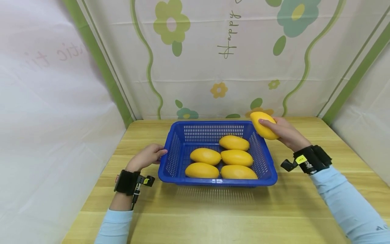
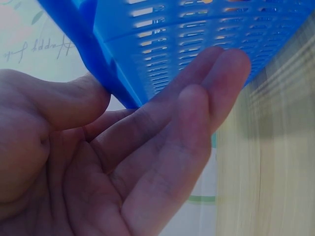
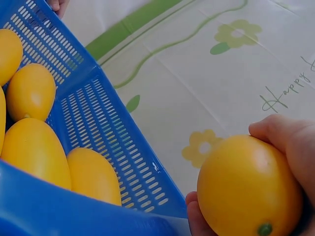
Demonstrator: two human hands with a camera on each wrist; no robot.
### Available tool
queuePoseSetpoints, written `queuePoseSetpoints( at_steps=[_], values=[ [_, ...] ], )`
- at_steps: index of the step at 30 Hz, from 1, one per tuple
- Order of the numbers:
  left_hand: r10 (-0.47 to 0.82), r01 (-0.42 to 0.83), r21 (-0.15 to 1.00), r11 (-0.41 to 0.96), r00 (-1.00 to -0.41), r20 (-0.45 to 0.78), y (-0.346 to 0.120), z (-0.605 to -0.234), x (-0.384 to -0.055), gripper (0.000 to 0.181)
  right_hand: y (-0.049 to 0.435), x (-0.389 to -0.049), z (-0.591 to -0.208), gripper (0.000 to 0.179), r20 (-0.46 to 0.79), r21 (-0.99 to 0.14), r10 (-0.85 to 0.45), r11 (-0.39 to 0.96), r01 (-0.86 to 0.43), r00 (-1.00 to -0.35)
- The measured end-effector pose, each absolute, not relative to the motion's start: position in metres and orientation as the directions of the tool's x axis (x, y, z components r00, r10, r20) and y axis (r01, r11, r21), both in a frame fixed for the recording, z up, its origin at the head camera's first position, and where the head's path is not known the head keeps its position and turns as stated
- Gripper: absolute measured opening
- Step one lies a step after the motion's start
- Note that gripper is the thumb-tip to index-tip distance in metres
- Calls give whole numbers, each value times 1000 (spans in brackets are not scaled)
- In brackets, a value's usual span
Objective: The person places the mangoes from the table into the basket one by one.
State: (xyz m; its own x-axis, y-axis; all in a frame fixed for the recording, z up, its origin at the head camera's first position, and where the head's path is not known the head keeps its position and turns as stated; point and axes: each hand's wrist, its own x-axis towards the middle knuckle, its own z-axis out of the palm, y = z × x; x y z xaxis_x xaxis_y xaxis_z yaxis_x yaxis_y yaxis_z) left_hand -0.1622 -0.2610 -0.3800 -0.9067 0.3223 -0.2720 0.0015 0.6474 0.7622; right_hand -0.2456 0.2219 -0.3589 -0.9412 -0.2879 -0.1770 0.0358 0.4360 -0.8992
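Note:
A blue plastic basket with slotted walls stands on the table, with several yellow mangoes lying inside toward its middle and right. At the basket's left side my left hand holds the rim. The left wrist view shows that thumb at the rim and the fingers bent beneath it, along the outer wall. My right hand grips another mango just above the basket's back right corner. In the right wrist view this mango has its stem end low, thumb on one side and fingertips on the other.
The wooden table reaches back to a white cloth printed with flowers, which hangs close behind the basket. More white cloth closes off the left and right sides. Black straps with small cameras circle both wrists.

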Motion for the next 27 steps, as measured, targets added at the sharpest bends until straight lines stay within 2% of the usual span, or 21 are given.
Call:
queuePoseSetpoints(
  at_steps=[9,27],
  values=[
    [316,-2,758,652,-908,-274,-260,-378,-161,36,215,-247,-357,58,-163,-910,-301,413,25,-940],
    [324,-1,762,648,-905,-277,-261,-380,-162,37,198,-253,-355,60,-175,-908,-330,418,23,-928]
  ],
)
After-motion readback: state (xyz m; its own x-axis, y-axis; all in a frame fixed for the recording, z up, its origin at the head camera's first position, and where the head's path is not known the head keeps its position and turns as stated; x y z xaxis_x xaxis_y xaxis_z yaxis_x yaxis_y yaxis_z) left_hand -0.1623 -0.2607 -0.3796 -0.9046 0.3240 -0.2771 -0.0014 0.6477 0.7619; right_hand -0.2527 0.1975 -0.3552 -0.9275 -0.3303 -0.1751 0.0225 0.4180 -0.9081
